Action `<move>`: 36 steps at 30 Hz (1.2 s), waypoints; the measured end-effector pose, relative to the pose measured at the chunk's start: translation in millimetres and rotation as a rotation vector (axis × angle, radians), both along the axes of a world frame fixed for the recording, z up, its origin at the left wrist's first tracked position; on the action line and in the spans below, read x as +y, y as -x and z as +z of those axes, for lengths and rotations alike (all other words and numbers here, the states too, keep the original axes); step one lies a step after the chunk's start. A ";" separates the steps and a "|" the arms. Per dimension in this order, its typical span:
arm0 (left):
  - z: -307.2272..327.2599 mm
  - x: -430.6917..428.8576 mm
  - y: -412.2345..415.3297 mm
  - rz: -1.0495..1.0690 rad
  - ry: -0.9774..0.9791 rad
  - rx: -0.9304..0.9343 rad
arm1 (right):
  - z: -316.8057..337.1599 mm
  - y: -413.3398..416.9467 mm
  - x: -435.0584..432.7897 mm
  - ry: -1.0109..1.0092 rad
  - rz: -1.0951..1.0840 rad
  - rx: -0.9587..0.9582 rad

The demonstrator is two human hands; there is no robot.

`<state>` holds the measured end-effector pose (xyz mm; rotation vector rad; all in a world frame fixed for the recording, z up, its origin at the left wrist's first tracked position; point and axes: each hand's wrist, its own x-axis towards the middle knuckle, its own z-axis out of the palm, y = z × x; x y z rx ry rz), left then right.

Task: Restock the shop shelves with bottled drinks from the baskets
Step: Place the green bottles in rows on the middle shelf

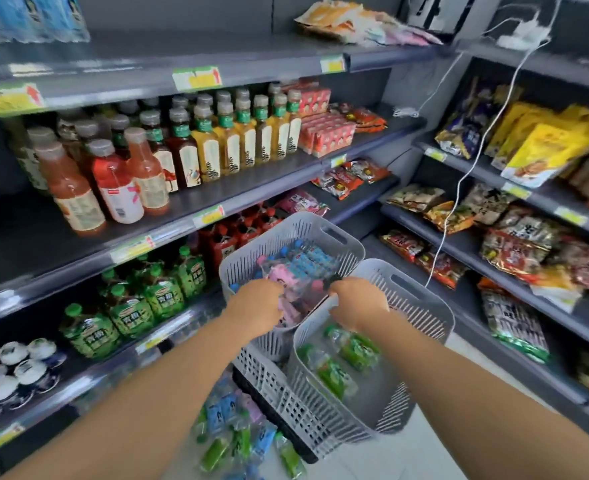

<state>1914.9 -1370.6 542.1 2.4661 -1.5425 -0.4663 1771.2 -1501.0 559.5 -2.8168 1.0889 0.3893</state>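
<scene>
I judge the restocking far from done, with 3 lots of drinks unshelved. My left hand (255,303) dips into the far basket (331,233) at 12 o'clock. Its fingers curl down among the pink bottles (286,276), but I cannot tell if they grip one. My right hand (357,301) curls at the near basket (421,306) rim, hold unclear. Green bottles (359,351) lie inside it, and loose bottles (223,414) wait at 6 o'clock. The middle shelf (26,244) at 9 o'clock has room.

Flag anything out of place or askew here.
A white cable dangles loose down across the snack shelves on the right. Loose bottles lie in a jumbled heap low down, left of the baskets.
</scene>
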 end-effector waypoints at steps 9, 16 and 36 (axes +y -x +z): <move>-61.6 -73.4 63.1 -0.138 -0.167 0.060 | -70.3 56.1 -49.9 -0.109 -0.133 0.070; -123.5 -114.4 90.3 -0.107 -0.390 0.131 | -132.7 70.7 -91.5 -0.226 -0.131 0.143; -236.2 -163.4 99.3 0.826 -0.419 0.951 | -244.5 32.6 -131.1 -0.294 -0.057 0.318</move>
